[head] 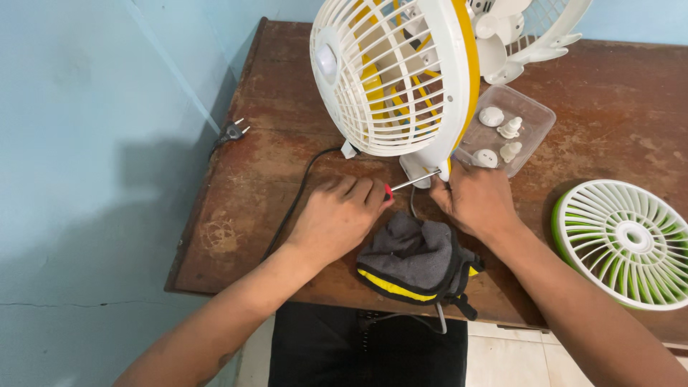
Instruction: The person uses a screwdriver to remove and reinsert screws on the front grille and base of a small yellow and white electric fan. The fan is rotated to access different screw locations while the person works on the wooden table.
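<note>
A white and yellow fan (394,75) stands near the far middle of the brown wooden table (616,107), its round grille facing left and its base resting on the tabletop. A screwdriver (412,181) with a red handle lies almost level, its metal shaft pointing right with the tip at the bottom rim of the fan's cage. The left hand (340,215) is closed around the screwdriver's handle, fingers curled tight over it. The right hand (476,197) sits just right of the tip, fingers pressed against the lower edge of the fan; whether it pinches anything small I cannot tell. Just near the hands lies a grey and yellow fabric pouch (419,261) at the table's near edge. A black power cord (297,197) runs left from the fan to a plug (233,132) by the wall. Right of the fan sits a clear plastic tray (534,122) holding small white parts, and further right lies a green and white fan grille (623,240), flat on the table.
</note>
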